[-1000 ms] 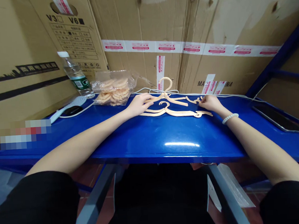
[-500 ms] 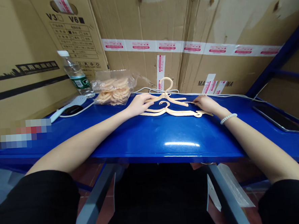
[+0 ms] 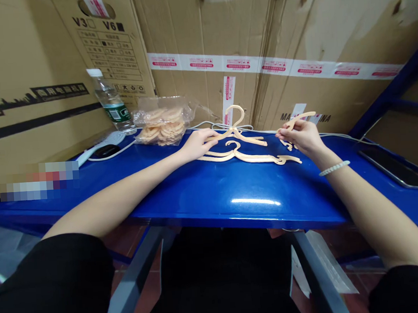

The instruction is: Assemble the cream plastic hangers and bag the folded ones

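Observation:
My left hand (image 3: 196, 145) is closed on the left arm of a beige hanger (image 3: 236, 132), whose hook points up and away. Nearer to me on the blue table lies another beige hanger (image 3: 255, 158), its left end beside my left wrist. My right hand (image 3: 304, 134) is raised at the right and pinches a loose beige hanger piece (image 3: 307, 116) between thumb and fingers. Some small beige parts (image 3: 289, 146) show just below the right fingertips; whether they touch the hand I cannot tell.
A clear bag of beige parts (image 3: 164, 126), a water bottle (image 3: 116, 108) and a black mouse (image 3: 104, 152) stand at the back left. A dark phone or tablet (image 3: 395, 166) lies at the right. Cardboard boxes (image 3: 194, 25) rise behind the blue table (image 3: 204, 194), with a white cable along them.
My right hand has moved right and up from beside the hanger's right end, and a loose beige piece now shows in its fingers. My left hand stays on the hanger.

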{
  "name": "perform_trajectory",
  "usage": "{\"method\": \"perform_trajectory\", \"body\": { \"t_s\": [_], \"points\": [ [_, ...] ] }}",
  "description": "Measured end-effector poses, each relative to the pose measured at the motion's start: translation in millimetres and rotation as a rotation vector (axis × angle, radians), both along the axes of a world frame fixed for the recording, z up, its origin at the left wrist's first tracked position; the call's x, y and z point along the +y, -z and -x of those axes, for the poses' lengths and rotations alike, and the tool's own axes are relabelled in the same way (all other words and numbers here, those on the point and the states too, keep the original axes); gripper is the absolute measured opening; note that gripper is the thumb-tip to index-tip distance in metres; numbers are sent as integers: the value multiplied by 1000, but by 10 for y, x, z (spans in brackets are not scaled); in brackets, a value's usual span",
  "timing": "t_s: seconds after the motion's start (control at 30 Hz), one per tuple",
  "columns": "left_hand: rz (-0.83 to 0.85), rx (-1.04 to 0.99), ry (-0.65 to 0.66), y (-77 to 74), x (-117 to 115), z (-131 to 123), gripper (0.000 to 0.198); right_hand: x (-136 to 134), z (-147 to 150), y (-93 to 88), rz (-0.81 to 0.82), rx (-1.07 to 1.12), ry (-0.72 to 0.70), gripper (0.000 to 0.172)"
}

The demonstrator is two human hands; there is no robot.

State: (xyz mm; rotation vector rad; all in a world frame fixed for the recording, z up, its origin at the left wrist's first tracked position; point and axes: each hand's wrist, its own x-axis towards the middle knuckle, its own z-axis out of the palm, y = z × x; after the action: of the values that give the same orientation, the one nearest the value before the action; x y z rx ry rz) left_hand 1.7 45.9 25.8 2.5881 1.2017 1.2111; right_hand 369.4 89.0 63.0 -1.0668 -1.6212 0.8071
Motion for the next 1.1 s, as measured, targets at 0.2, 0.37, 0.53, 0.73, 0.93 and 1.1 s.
{"method": "perform_trajectory", "body": {
  "t_s": [0.2,0.37,0.53,0.73,0.93,1.1],
  "points": [
    [-21,-9,-18,-4,-22,-7,21,-118,178,30,212,82,-152,27],
    [-47,-9,-20,-24,-49,-14,20,-182,229,-23,353,82,-210,19],
    [-79,1,-11,-37,-70,-22,19,-191,248,-46,425,84,-192,16],
    [-84,-11,-1,-28,-77,-32,19,-190,269,-14,393,68,-172,23],
    [-62,-7,4,-34,-99,-48,20,-159,334,79,207,60,-94,30],
    [-27,-35,7,-53,-127,-80,21,-153,383,137,69,32,-28,34]
  ]
}}
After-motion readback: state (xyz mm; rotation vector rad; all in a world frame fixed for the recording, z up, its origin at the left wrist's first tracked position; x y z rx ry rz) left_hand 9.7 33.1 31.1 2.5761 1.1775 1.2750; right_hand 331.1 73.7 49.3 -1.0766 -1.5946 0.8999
